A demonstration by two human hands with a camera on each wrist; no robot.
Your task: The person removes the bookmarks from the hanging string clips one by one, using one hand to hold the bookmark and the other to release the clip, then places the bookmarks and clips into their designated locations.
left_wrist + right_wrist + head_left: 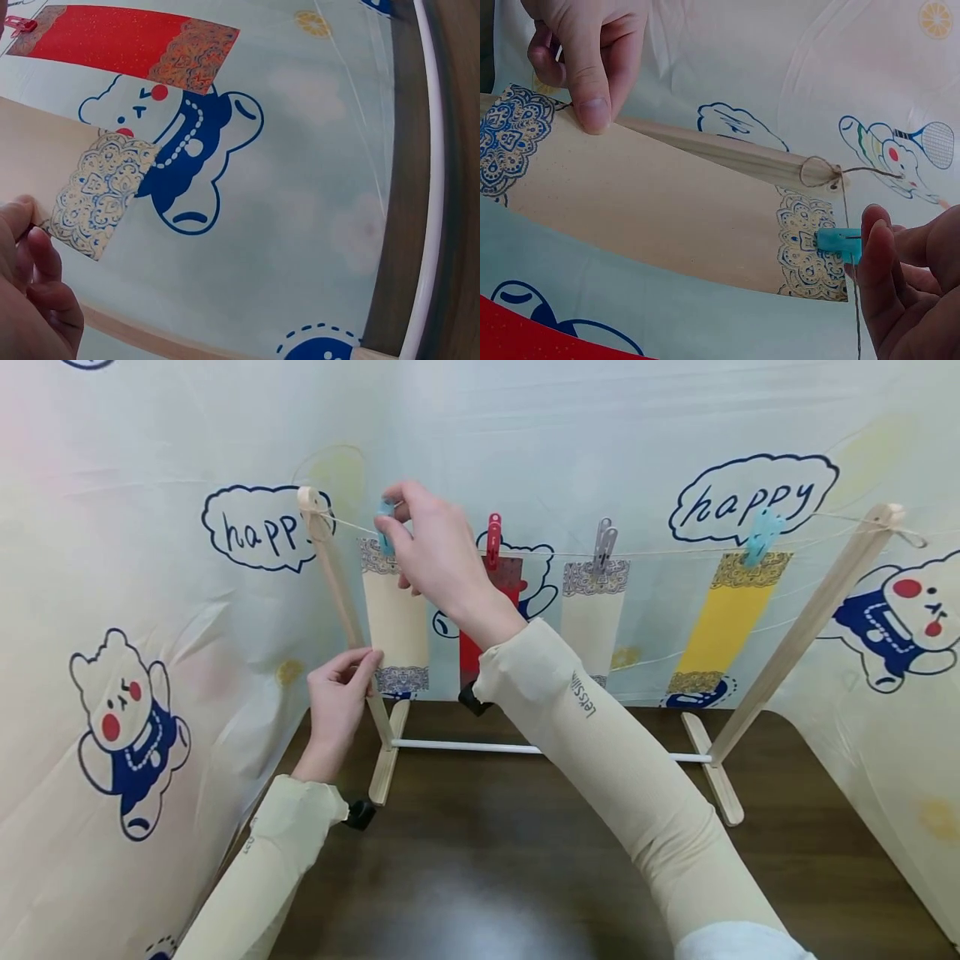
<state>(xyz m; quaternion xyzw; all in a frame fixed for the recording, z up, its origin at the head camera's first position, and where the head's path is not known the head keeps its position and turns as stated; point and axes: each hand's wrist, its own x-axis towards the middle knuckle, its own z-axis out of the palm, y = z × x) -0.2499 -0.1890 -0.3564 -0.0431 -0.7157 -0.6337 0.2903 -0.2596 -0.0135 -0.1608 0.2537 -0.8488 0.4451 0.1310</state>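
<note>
Cream strip (397,618), lace-patterned both ends, hangs at the twine (857,315) beside the left wooden post (341,593). Right hand (442,552) pinches the turquoise clothespin (838,241) at its top; left hand (337,693) pinches the lower side edge, probably steadying it.

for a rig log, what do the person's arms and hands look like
The left hand and right hand are ungloved. The left sleeve and right sleeve are cream, close-fitting and creased; the right bears dark lettering, the left a smaller mark. A small black piece shows at each wrist. A pale hem crosses the right arm near the picture's bottom.
</note>
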